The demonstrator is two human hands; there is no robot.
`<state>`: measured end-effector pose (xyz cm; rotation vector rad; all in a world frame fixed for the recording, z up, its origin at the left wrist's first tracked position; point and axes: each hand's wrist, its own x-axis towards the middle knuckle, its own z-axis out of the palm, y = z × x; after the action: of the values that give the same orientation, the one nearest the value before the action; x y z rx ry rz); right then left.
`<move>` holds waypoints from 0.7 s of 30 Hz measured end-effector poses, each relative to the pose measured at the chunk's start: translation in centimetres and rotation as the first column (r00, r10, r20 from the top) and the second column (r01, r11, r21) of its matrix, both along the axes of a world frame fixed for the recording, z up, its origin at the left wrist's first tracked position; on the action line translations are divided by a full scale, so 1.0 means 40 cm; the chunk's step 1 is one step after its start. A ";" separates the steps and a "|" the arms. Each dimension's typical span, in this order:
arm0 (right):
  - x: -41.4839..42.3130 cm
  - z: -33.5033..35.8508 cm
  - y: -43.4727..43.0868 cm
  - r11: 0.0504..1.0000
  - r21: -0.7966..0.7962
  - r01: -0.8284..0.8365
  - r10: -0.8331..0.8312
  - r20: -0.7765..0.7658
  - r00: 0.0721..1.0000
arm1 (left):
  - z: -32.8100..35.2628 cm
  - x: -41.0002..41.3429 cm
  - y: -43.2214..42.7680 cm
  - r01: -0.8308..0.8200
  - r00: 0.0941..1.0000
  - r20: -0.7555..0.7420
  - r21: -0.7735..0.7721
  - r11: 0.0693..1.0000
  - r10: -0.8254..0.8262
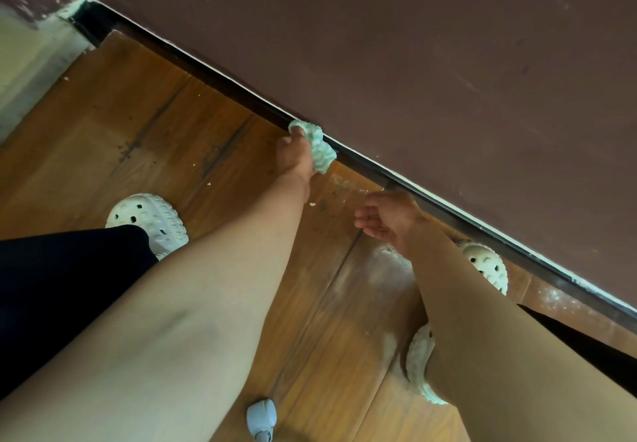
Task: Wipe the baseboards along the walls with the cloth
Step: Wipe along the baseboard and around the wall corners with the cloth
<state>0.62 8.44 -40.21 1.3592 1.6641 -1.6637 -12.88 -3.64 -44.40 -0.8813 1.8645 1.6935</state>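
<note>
head view: left hand point(293, 157) grips cloth point(320, 148) against baseboard point(206, 79) edge, right hand point(389, 218) slack

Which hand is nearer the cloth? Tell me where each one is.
Left. The left hand grips the cloth against the baseboard; the right hand hangs open, apart from it, further right along the baseboard.

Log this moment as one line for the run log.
left hand: grips green-and-white fluffy cloth against dark baseboard | right hand: open, empty, near baseboard
</note>
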 end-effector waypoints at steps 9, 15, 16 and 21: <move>0.000 0.003 -0.012 1.000 -0.006 -0.021 0.021 -0.005 1.000 | -0.005 0.015 0.012 0.141 0.987 0.064 0.085 0.986 -0.146; -0.007 0.009 0.020 1.000 0.011 -0.017 0.017 -0.011 1.000 | -0.018 -0.027 0.006 0.053 0.998 -0.027 -0.073 0.996 -0.055; -0.008 0.009 0.022 1.000 0.013 -0.015 0.016 -0.008 1.000 | -0.022 -0.028 0.010 0.070 0.997 -0.023 -0.084 0.994 -0.072; -0.022 0.006 0.019 0.999 0.012 -0.035 0.035 -0.009 0.999 | -0.132 -0.004 0.053 0.232 0.971 -0.022 -0.160 0.960 -0.238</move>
<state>-0.28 9.18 -39.98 1.3222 1.6961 -1.6459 -13.03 -1.50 -49.67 -0.6552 2.0612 1.4477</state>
